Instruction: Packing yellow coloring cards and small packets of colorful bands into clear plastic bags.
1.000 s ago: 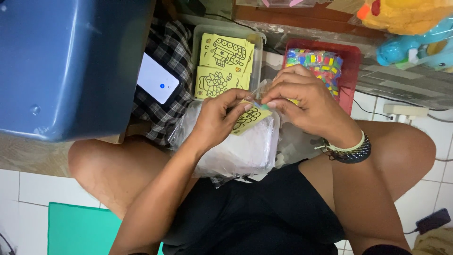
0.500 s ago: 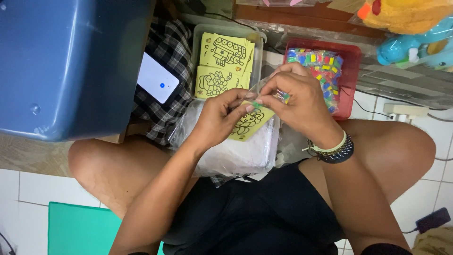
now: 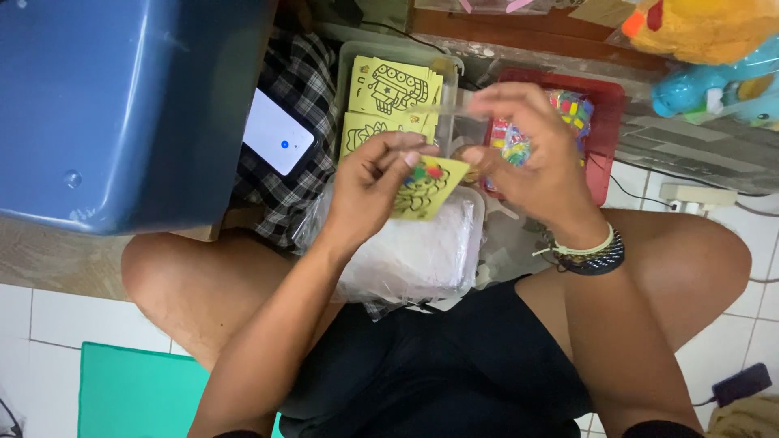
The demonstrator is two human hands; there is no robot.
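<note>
My left hand (image 3: pixel 369 191) pinches a small yellow card (image 3: pixel 426 188) with a black outline drawing, partly filled with colour, above a clear plastic tub (image 3: pixel 422 255) in my lap. My right hand (image 3: pixel 531 158), with bracelets on the wrist, is lifted just right of the card and grips a thin clear tube or stick (image 3: pixel 442 108), blurred by motion. Its fingertips are close to the card's right edge. What else the right hand holds is too blurred to tell.
A clear tray (image 3: pixel 353 61) ahead holds more yellow outline cards (image 3: pixel 389 85). A red tray (image 3: pixel 602 122) with small coloured packets sits to its right. A big blue bin (image 3: pixel 122 105) fills the upper left, a phone (image 3: pixel 277 131) on plaid cloth beside it. Plush toys (image 3: pixel 706 49) lie far right.
My right hand has lifted up and away from the card, carrying the thin clear tube. The left hand has raised the card slightly and tilted it.
</note>
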